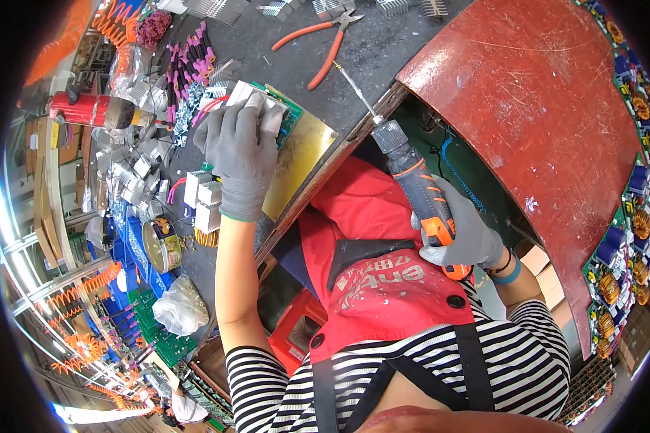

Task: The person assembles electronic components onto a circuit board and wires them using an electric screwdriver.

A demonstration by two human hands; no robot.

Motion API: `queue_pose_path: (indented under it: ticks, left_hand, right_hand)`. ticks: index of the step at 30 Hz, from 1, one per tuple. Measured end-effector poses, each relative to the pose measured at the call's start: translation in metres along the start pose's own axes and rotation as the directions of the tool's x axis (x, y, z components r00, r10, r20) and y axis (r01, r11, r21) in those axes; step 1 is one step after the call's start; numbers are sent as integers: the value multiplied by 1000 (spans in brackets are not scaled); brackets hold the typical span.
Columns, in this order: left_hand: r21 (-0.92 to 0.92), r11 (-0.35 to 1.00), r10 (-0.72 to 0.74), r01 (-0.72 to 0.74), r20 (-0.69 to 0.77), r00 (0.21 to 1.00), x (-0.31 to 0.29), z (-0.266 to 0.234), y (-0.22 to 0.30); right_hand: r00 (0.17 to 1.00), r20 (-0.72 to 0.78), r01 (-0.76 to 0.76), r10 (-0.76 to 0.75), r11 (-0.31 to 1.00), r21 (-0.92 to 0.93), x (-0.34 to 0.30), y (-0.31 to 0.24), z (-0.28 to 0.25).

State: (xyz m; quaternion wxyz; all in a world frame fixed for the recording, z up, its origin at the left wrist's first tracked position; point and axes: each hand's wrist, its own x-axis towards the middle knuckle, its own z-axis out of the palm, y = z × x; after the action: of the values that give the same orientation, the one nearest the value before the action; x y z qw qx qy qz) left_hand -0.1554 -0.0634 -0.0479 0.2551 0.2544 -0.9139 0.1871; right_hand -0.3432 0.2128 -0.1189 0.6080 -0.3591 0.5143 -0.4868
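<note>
My left hand (240,155), in a grey glove, lies over a silver heat sink (244,92) with its fingers bent around it. Under the heat sink is a green circuit board (291,121), partly covered by the hand, beside a brass-coloured metal plate (296,169) at the bench edge. My right hand (464,231), gloved too, grips a black and orange cordless screwdriver (420,180) in front of my red apron. Its long bit (357,92) points up and left, over the bench edge, apart from the board.
Red-handled cutting pliers (328,43) lie on the dark bench (267,54). To the left are purple-and-black cables (188,68), loose heat sinks (133,180), a red power tool (87,110) and a round tin (161,245). At right, a red board (527,108) borders several populated circuit boards (614,267).
</note>
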Motion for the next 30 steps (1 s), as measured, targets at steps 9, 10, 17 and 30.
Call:
queue_pose_path:
  ticks: [9, 10, 17, 30]
  left_hand:
    - [-8, 1000, -5, 5, 18, 1000, 1, -2, 0]
    - [-7, 1000, -6, 6, 20, 1000, 1, -2, 1]
    - [180, 983, -35, 27, 40, 999, -5, -2, 17]
    - [170, 981, -86, 93, -44, 995, -9, 23, 15]
  right_hand:
    - [999, -21, 48, -48, 999, 9, 0, 3, 2]
    - [999, -19, 46, -46, 999, 11, 0, 2, 2]
    - [1000, 10, 8, -8, 1000, 13, 3, -5, 3]
    - [992, 96, -90, 85, 994, 56, 18, -11, 4]
